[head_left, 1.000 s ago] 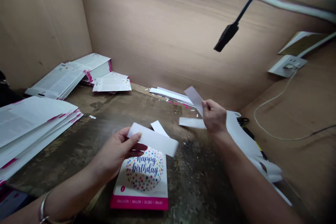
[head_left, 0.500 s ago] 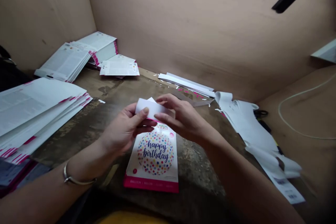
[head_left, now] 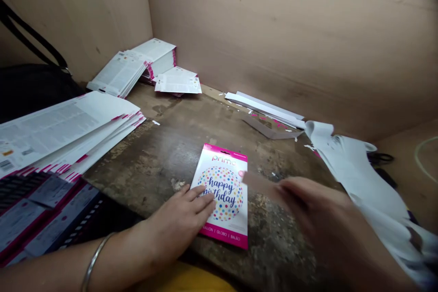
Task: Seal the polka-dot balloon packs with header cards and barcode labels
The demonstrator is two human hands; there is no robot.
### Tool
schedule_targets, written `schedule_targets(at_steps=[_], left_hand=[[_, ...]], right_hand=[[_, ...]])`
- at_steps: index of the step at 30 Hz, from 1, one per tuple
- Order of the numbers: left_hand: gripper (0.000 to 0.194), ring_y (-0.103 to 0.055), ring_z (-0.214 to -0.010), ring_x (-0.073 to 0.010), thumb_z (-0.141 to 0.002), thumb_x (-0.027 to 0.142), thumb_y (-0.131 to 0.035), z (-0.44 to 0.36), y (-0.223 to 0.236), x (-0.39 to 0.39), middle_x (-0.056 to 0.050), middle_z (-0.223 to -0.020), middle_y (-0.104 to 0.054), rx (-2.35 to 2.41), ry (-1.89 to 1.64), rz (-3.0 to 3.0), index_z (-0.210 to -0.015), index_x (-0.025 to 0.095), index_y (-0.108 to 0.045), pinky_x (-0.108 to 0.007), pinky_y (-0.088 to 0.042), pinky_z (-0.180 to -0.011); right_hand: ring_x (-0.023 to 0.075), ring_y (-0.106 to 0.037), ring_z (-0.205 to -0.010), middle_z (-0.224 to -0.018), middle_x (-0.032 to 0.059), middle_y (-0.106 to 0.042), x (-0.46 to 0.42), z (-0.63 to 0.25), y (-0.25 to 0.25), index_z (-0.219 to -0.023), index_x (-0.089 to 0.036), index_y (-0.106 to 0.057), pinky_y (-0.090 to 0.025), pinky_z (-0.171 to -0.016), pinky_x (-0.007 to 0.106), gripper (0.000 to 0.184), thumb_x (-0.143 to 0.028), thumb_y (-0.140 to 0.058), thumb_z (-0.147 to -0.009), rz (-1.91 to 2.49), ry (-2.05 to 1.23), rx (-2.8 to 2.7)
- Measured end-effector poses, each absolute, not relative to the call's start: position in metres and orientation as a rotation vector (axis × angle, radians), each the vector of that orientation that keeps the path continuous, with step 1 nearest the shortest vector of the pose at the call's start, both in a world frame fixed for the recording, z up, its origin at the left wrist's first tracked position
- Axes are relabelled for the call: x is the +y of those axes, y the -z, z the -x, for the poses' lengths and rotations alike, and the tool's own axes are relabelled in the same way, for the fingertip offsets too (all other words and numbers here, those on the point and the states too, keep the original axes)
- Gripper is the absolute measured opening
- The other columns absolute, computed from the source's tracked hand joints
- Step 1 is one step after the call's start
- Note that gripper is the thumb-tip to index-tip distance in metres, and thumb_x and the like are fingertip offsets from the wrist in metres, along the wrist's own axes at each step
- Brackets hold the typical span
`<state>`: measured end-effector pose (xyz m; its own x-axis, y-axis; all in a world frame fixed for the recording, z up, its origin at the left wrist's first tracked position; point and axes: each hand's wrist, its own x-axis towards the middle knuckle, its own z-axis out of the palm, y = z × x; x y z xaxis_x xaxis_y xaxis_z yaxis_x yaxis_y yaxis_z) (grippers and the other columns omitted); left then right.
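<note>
- Plain tan wall (head_left: 273, 23) behind, worn brown tabletop (head_left: 185, 123) below.
- Left: big fanned stack of printed sheets (head_left: 68, 118), pink edges to the right. Smaller packs (head_left: 119, 73) piled far left, by the wall.
- Right: long white paper band (head_left: 362, 173), loosely curled, running far to near.
- Right hand (head_left: 318, 210): just right of the pack, motion-blurred. Fingers look curled, maybe on a thin strip; can't tell.
- Left hand (head_left: 181, 219): palm down, fingers nearly together, laid over the pack's left side. Not pinching.
- "Happy birthday" balloon pack (head_left: 222, 169): near middle, flat, printed front up.
- Changed: half a second ago both hands met over the pack with a white piece between them. Now they're apart and that piece no longer covers the pack's top. Reads as the left steadying the pack, right free to work separately.
- Far right: flat white strips (head_left: 263, 107), small pink scraps (head_left: 278, 123) beside them.
</note>
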<state>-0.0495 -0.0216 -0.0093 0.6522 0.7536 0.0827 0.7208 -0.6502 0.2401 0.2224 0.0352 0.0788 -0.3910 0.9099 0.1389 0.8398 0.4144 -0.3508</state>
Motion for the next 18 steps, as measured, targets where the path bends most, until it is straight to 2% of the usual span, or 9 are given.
schedule_targets(at_steps=[2,4,10,14,18], left_hand=[[0.039,-0.044,-0.124,-0.0295,-0.090,0.013,-0.040,0.049,0.011,-0.021,-0.011,-0.133,-0.052,1.214,-0.261,-2.691,-0.128,0.013,-0.050,-0.045,-0.042,-0.098],[0.038,-0.046,-0.122,-0.0297,-0.090,0.012,-0.041,0.050,0.010,-0.022,-0.012,-0.129,-0.055,1.217,-0.290,-2.701,-0.126,0.011,-0.051,-0.044,-0.042,-0.098],[0.034,-0.045,-0.119,-0.0314,-0.086,0.008,-0.046,0.054,0.008,-0.026,-0.017,-0.121,-0.055,1.307,-0.395,-2.707,-0.118,0.010,-0.055,-0.041,-0.047,-0.092],[0.032,-0.045,-0.116,-0.0302,-0.087,0.011,-0.047,0.056,0.010,-0.025,-0.016,-0.117,-0.054,1.312,-0.423,-2.702,-0.119,0.013,-0.053,-0.042,-0.047,-0.092],[0.022,-0.052,-0.105,-0.0260,-0.089,0.012,-0.045,0.054,0.015,-0.024,-0.013,-0.110,-0.056,1.326,-0.403,-2.651,-0.108,0.013,-0.056,-0.039,-0.049,-0.087]], right_hand=[[0.0153,-0.050,-0.057,-0.066,0.0008,-0.058,0.038,-0.188,-0.060,-0.071,-0.022,-0.056,-0.034,-0.055,0.026,0.027,-0.037,-0.043,-0.090,1.444,-0.608,-2.507],[0.0153,-0.051,-0.060,-0.068,0.0012,-0.059,0.046,-0.164,-0.043,-0.071,-0.021,-0.054,-0.035,-0.056,0.025,0.028,-0.034,-0.040,-0.091,1.418,-0.750,-2.531],[0.0143,-0.047,-0.055,-0.062,0.0003,-0.057,0.064,-0.149,-0.024,-0.066,-0.020,-0.053,-0.031,-0.052,0.024,0.028,-0.034,-0.043,-0.089,1.502,-0.774,-2.497],[0.0143,-0.048,-0.056,-0.063,0.0002,-0.057,0.068,-0.147,-0.025,-0.068,-0.020,-0.054,-0.031,-0.052,0.024,0.028,-0.035,-0.043,-0.089,1.519,-0.749,-2.507],[0.0136,-0.046,-0.056,-0.062,0.0001,-0.057,0.068,-0.144,-0.023,-0.065,-0.020,-0.052,-0.030,-0.051,0.024,0.030,-0.036,-0.043,-0.089,1.509,-0.731,-2.540]])
